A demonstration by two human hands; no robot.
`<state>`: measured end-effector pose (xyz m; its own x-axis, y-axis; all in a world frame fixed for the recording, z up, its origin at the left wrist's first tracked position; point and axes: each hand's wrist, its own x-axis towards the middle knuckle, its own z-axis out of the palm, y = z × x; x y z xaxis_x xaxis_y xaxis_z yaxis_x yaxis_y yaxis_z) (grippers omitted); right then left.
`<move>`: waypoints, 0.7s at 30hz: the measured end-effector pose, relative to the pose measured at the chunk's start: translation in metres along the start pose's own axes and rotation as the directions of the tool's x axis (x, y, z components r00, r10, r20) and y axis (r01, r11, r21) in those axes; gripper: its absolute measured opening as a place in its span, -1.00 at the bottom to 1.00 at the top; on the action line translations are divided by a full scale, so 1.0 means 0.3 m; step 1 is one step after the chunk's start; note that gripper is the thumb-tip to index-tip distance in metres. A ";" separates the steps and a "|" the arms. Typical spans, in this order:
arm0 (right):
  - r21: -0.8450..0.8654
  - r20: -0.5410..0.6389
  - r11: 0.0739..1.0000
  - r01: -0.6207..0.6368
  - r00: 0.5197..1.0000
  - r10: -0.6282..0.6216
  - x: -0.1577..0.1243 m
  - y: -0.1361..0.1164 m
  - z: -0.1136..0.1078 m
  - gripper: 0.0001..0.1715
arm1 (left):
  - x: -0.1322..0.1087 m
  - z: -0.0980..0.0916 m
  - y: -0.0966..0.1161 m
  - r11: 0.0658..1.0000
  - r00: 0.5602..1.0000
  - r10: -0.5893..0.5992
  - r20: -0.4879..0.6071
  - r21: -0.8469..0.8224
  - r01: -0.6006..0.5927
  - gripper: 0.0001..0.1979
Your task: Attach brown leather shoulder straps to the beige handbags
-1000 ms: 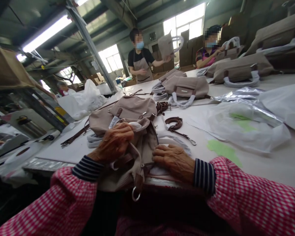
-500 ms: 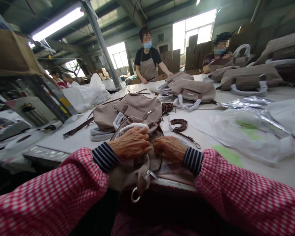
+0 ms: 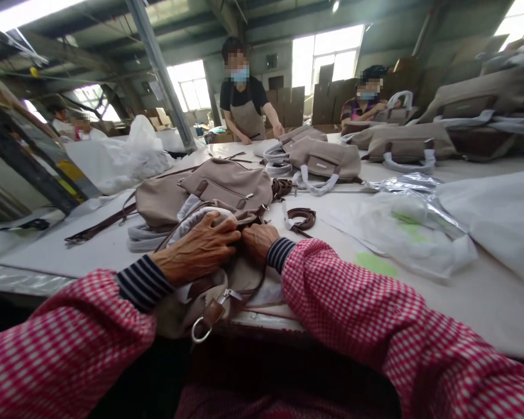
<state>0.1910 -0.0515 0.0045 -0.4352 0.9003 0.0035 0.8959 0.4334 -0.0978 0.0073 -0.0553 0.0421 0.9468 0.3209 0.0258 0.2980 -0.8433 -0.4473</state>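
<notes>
A taupe handbag (image 3: 244, 280) lies open at the table's near edge, its zipper end with a metal ring (image 3: 201, 330) hanging toward me. My left hand (image 3: 203, 247) is closed on the left side of the bag's opening, beside a handle in pale wrapping (image 3: 209, 214). At the far end of the opening, my right hand (image 3: 259, 240) is closed against the bag's edge, its fingertips hidden. Just behind lies another taupe bag (image 3: 229, 177) with a zipped pocket. A coiled brown strap (image 3: 303, 218) rests to the right of my right hand.
Clear plastic bags (image 3: 413, 233) and a silvery sheet (image 3: 406, 183) lie on the right. More taupe bags (image 3: 325, 157) stand farther back. Across the white table (image 3: 332, 279), a masked co-worker (image 3: 248, 110) stands, with another person (image 3: 369, 99) farther right. A metal post (image 3: 161, 75) rises at left.
My right hand has moved forward and left, to the far end of the bag's opening. My left hand stays on the bag's left side. The whole view has shifted slightly.
</notes>
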 end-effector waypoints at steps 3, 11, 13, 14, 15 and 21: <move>-0.015 -0.018 1.000 -0.019 1.000 0.018 0.003 0.005 0.008 -0.57 | -0.021 0.007 -0.022 0.999 0.999 -0.031 -0.029 -0.044 0.030 -0.93; -0.052 -0.059 0.998 0.034 0.998 -0.037 0.033 0.003 0.010 -0.61 | 0.044 0.063 0.010 0.962 0.972 -0.174 -0.161 -0.237 0.133 -0.54; -0.052 -0.071 0.996 0.069 0.995 -0.073 0.013 0.011 0.007 -0.61 | 0.063 0.029 0.045 0.958 0.954 -0.176 -0.243 -0.265 0.109 -0.47; -0.051 -0.076 0.995 0.087 0.993 -0.091 -0.005 0.017 0.008 -0.61 | 0.072 0.000 0.067 0.946 0.938 -0.205 -0.279 -0.301 0.117 -0.44; -0.050 -0.077 0.993 0.107 0.991 -0.110 -0.025 0.024 0.009 -0.60 | 0.083 -0.032 0.088 0.928 0.919 -0.252 -0.304 -0.346 0.140 -0.42; -0.041 -0.071 0.994 0.098 0.992 -0.101 -0.111 0.056 0.021 -0.56 | 0.104 -0.125 0.144 0.873 0.914 -0.369 -0.167 -0.401 0.278 -0.47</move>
<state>0.2201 -0.0745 -0.0036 -0.5157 0.8526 0.0841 0.8518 0.5208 -0.0563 0.0542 -0.0980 0.0571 0.7763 0.5321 0.3381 0.5724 -0.8196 -0.0246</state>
